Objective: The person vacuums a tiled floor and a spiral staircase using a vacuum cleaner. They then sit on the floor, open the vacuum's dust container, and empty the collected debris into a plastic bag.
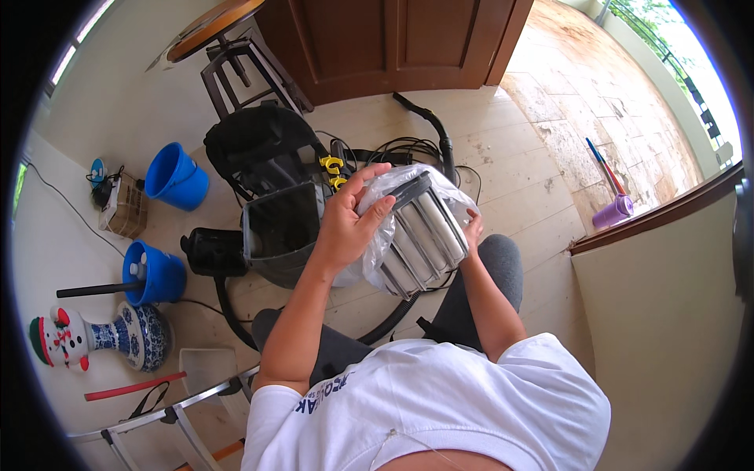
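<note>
Between my two hands is a boxy white-and-grey slatted cartridge (425, 235), which looks like a vacuum filter, tilted and with a dark end strip. A clear plastic bag (377, 253) is bunched around its sides and back. My left hand (353, 212) grips the upper left through the bag, thumb near the dark strip. My right hand (473, 231) holds the right side, its fingers partly hidden behind the cartridge and bag. Just left of my left hand lies a black vacuum cleaner with its tank (283, 221) uncovered. Yellow clips (333, 165) show beside its black harness (259, 141).
A black hose (439, 126) and coiled cable (406, 150) lie beyond my hands. At left are blue buckets (177, 179), a porcelain vase (147, 335), a snowman figure (62, 338) and an aluminium ladder (182, 412). A stool (235, 65) stands by the wooden door (389, 47).
</note>
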### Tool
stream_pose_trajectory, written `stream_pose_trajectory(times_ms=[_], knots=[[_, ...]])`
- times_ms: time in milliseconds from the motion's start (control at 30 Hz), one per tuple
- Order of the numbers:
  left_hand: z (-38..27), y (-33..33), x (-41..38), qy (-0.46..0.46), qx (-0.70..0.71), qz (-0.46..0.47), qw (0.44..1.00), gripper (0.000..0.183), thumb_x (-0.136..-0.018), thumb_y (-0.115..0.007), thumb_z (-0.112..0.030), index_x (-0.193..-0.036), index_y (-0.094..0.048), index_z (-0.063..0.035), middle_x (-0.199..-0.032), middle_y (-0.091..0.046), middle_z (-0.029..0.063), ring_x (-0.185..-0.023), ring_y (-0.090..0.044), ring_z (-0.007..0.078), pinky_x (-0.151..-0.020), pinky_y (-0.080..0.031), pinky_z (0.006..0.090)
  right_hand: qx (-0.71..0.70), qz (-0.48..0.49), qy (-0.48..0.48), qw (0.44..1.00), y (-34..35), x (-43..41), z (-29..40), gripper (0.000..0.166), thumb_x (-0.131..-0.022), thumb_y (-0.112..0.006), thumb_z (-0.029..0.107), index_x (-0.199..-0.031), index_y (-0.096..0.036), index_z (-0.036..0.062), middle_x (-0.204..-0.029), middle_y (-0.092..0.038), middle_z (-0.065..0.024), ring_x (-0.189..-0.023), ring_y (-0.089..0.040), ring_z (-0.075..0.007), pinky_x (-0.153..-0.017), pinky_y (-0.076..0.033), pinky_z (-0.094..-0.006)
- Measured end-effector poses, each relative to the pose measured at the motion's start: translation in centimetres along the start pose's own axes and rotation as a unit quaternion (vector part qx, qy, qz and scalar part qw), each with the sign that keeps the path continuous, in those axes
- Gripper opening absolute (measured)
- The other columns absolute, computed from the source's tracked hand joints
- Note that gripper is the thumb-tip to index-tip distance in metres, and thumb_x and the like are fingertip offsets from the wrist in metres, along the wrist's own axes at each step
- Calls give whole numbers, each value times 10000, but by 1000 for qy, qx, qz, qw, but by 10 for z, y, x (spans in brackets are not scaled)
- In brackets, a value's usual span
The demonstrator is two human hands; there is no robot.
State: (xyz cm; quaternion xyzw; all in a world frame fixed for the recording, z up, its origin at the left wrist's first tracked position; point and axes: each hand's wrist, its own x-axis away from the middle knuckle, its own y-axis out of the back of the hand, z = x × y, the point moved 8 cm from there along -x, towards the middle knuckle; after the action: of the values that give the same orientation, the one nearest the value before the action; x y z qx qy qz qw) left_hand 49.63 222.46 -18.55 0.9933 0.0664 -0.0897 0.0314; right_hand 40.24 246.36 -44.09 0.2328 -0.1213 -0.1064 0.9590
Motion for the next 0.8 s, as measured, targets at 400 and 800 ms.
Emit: stream_pose_trajectory(times_ms=[400,800], knots=[[132,7,18,164,336,-175,911,246,-869,-598,-167,-1074,-571,-34,-935,-628,40,-787,-594,108,-693,-484,254,-474,189,-103,854,39,-4,22,424,-873,-428,24,-1279,-400,145,-1029,-584,-89,-832,-610,-175,-684,-550,-338],[323,-23,94,279,384,-185,860,242,-891,-516,-183,-1106,-554,-80,-1027,-582,48,-929,-560,168,-795,-459,308,-279,260,24,924,65,34,102,204,-872,-503,78,-1023,-628,21,-736,-552,19,-560,-402,1,-493,-301,-144]])
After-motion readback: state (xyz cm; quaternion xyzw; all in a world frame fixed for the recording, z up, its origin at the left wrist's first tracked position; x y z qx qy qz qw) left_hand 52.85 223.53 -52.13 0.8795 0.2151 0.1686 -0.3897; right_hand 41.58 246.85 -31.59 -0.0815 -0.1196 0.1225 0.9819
